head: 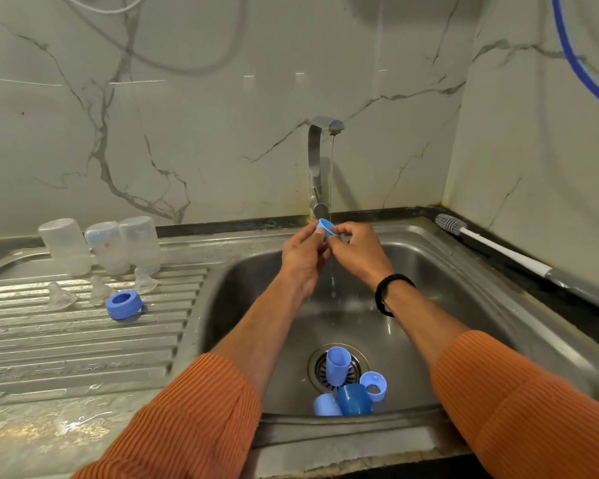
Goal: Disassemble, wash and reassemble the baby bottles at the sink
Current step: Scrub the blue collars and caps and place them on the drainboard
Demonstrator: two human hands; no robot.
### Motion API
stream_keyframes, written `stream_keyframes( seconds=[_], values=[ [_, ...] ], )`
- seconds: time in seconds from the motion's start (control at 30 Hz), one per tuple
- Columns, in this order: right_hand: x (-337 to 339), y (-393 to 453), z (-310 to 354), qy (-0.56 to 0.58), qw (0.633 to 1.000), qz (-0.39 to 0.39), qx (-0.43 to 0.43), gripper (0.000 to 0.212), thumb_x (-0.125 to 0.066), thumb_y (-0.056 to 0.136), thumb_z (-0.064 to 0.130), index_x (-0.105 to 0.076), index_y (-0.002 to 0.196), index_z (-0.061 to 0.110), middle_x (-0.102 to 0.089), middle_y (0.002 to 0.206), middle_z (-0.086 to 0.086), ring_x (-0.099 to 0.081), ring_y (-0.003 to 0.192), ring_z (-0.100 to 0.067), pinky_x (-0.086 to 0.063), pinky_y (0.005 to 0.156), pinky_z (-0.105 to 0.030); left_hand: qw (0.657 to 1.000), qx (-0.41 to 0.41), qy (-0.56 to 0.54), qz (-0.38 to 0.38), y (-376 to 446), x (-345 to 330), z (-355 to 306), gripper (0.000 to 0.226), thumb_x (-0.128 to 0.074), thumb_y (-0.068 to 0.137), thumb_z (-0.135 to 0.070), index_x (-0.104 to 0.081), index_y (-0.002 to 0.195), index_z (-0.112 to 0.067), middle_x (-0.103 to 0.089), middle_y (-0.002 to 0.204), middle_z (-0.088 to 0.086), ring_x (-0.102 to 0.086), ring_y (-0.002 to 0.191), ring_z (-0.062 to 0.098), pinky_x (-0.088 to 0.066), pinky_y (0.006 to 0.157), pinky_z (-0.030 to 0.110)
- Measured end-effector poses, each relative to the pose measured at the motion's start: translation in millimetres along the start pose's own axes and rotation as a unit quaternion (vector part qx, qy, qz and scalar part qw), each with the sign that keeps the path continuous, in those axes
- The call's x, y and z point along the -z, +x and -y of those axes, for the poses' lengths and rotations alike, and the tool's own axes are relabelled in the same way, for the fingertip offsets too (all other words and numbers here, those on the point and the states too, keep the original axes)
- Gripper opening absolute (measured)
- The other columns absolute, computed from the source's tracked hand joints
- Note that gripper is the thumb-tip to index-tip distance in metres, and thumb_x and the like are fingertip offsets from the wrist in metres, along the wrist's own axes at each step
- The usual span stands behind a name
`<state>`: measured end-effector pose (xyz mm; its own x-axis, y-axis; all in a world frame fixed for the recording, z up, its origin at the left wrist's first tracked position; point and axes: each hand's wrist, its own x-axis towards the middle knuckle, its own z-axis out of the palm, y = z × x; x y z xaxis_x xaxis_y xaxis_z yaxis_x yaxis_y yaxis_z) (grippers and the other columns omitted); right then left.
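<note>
Both hands hold a small blue screw ring point(325, 226) under the thin stream from the tap point(320, 167). My left hand point(303, 252) grips it from the left and my right hand point(355, 248) pinches its right side. On the draining board stand three clear bottles point(106, 247) upside down, with three clear teats point(97, 290) and another blue ring point(123, 304) in front of them. Near the drain in the sink point(464, 271) lie two light blue caps point(338, 366), a darker blue cap point(353, 399) and a third ring point(374, 385).
A white-handled bottle brush point(491, 248) lies on the dark counter right of the sink. Marble wall panels close off the back and right. A blue hose point(574, 60) hangs at the upper right. The ribbed draining board point(83, 333) stretches left.
</note>
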<state>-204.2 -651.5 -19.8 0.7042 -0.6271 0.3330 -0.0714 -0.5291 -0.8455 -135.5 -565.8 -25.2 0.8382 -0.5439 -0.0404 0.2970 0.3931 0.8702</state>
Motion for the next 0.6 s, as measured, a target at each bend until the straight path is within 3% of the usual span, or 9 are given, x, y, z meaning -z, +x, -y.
stream_keyframes(
  seconds=[0.07, 0.13, 0.27, 0.33, 0.4, 0.5, 0.6],
  values=[
    [0.0, -0.7, 0.1, 0.011, 1.000, 0.017, 0.001, 0.028, -0.066, 0.098, 0.023, -0.067, 0.126, 0.020, -0.064, 0.125, 0.002, -0.061, 0.098, -0.005, -0.045, 0.074, -0.015, 1.000, 0.021, -0.004, 0.005, -3.6, -1.1, -2.0, 0.029, -0.053, 0.106, -0.012, -0.066, 0.131, -0.009, -0.075, 0.116, 0.015, -0.074, 0.107, 0.026, -0.059, 0.098, 0.040],
    [0.9, -1.1, 1.9, 0.034, 0.998, 0.048, 0.002, 0.034, -0.064, 0.096, 0.012, -0.065, 0.129, 0.022, -0.062, 0.130, -0.002, -0.062, 0.108, -0.013, -0.048, 0.079, -0.019, 0.999, 0.037, -0.017, 0.007, -4.9, -1.3, -4.1, 0.028, -0.052, 0.107, -0.015, -0.069, 0.128, -0.009, -0.076, 0.115, 0.014, -0.075, 0.104, 0.025, -0.060, 0.096, 0.040],
    [5.3, -0.7, 5.8, 0.045, 0.997, 0.066, 0.006, 0.029, -0.065, 0.088, 0.001, -0.069, 0.109, 0.021, -0.065, 0.121, -0.005, -0.063, 0.102, -0.013, -0.048, 0.074, -0.019, 0.998, 0.056, -0.042, 0.004, -4.0, 2.2, -6.4, 0.029, -0.051, 0.108, -0.015, -0.068, 0.128, -0.004, -0.075, 0.116, 0.017, -0.074, 0.108, 0.026, -0.059, 0.096, 0.040],
    [6.1, 0.8, 3.8, 0.005, 0.999, 0.040, -0.005, 0.021, -0.065, 0.088, 0.006, -0.068, 0.102, 0.021, -0.064, 0.120, -0.008, -0.063, 0.109, -0.022, -0.055, 0.084, -0.031, 0.997, 0.065, -0.043, 0.001, -4.4, 3.1, -4.8, 0.027, -0.052, 0.107, -0.016, -0.069, 0.124, -0.003, -0.078, 0.107, 0.015, -0.077, 0.093, 0.021, -0.062, 0.090, 0.038],
    [5.3, 1.7, 0.4, -0.055, 0.998, 0.029, -0.027, 0.022, -0.066, 0.088, 0.013, -0.067, 0.107, 0.024, -0.060, 0.127, -0.010, -0.057, 0.120, -0.028, -0.053, 0.100, -0.045, 0.997, 0.073, -0.033, -0.005, -4.9, 2.8, -3.5, 0.021, -0.056, 0.105, -0.018, -0.072, 0.113, -0.006, -0.080, 0.085, 0.008, -0.076, 0.073, 0.014, -0.065, 0.080, 0.034],
    [2.3, 0.3, 0.1, -0.073, 0.996, 0.054, -0.022, 0.037, -0.063, 0.091, 0.019, -0.062, 0.127, 0.029, -0.048, 0.141, -0.007, -0.048, 0.130, -0.026, -0.045, 0.110, -0.047, 0.996, 0.081, -0.019, -0.028, -5.2, 1.2, -3.1, 0.018, -0.060, 0.103, -0.021, -0.072, 0.103, -0.007, -0.075, 0.079, 0.008, -0.069, 0.065, 0.014, -0.063, 0.069, 0.027],
    [2.6, 2.1, 2.9, 0.020, 0.996, 0.082, -0.019, 0.037, -0.061, 0.092, 0.016, -0.066, 0.125, 0.032, -0.061, 0.125, -0.001, -0.062, 0.109, -0.014, -0.053, 0.091, -0.033, 0.995, 0.088, -0.021, -0.040, -8.0, -0.3, -2.3, 0.024, -0.060, 0.104, -0.023, -0.071, 0.095, -0.004, -0.071, 0.084, 0.012, -0.065, 0.068, 0.016, -0.061, 0.059, 0.025]
  ],
)
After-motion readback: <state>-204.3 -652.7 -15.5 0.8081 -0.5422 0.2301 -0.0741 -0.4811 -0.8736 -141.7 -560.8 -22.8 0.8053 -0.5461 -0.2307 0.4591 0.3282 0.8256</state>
